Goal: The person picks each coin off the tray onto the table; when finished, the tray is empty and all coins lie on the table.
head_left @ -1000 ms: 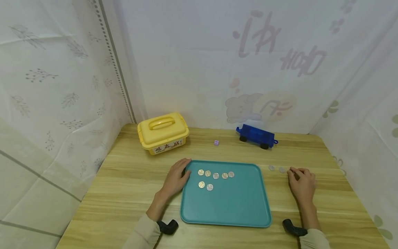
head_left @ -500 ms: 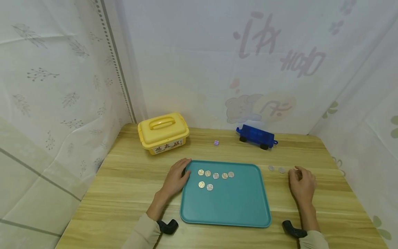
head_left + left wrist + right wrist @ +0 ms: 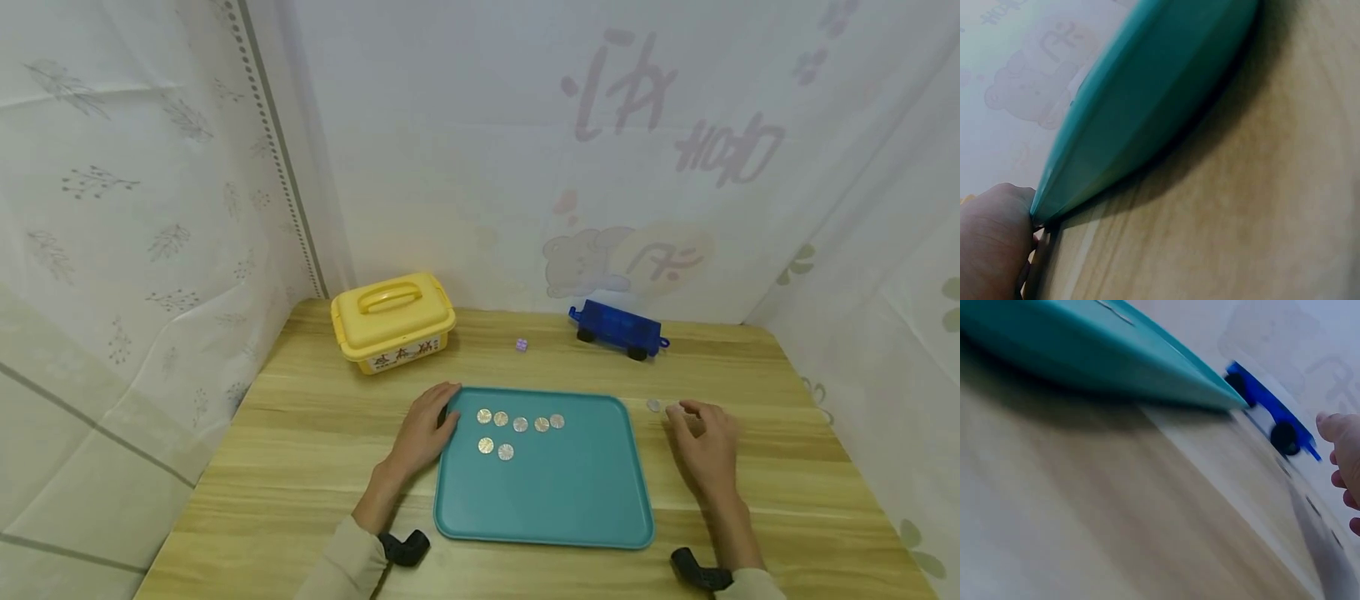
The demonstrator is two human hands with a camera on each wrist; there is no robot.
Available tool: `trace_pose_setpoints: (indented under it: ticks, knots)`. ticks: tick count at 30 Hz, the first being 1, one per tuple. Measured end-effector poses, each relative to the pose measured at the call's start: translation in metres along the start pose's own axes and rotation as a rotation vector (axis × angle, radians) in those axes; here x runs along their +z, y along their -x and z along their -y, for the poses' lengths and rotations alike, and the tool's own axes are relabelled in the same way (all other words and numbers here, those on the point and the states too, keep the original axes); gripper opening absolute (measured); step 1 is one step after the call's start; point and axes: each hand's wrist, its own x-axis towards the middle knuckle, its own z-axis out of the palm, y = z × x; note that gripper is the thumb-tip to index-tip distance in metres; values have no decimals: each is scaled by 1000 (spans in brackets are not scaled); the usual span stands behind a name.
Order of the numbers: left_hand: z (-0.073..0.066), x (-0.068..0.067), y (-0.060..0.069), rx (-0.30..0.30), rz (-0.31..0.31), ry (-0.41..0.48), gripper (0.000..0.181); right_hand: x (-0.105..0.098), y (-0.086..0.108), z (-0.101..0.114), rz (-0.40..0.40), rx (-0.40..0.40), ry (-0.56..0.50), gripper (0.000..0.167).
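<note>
My left hand rests at the upper left edge of a teal tray, with the thumb on the rim. In the left wrist view, part of this hand touches the tray's side. On the tray lie several coins, gold-coloured and silver, in two rows. To the right of the tray, my right hand hovers over the table, fingers loosely bent. A silver coin lies left of its fingertips. The right wrist view shows coins edge-on on the table below the hand.
A yellow lidded box with a handle stands at the back left. Behind the tray sits a small purple block. A blue toy wagon with black wheels is at the back right, near the patterned cloth wall.
My right hand has shifted left towards the tray, from the far end of the loose coins to above them. The left hand and the tray have stayed in place.
</note>
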Motion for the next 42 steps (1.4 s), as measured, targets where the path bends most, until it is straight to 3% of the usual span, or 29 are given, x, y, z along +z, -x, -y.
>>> trace_pose_setpoints:
  ticks: [2,8,11,17,23,30,37,42]
  knots:
    - [0,-1,-1,1,-1,-3,45,6,3,8,38,-35,4,32]
    - [0,-3,-1,-16,-3,1,46,29,8,34,125,-265,-8,30]
    - [-1,-3,-1,-18,-9,-2,46,41,13,50,175,-337,9,33]
    - [-3,0,1,-16,32,14,46,62,31,76,235,-401,12,34]
    - [-1,0,0,-19,8,0,46,86,41,98,301,-484,-10,34]
    - [-1,-1,-3,24,-24,-14,47,105,51,123,345,-537,0,34]
    - [-2,0,-2,8,-10,-11,46,121,69,137,446,-558,48,34]
    - [-3,0,-1,15,-7,-10,46,128,78,139,447,-605,58,31]
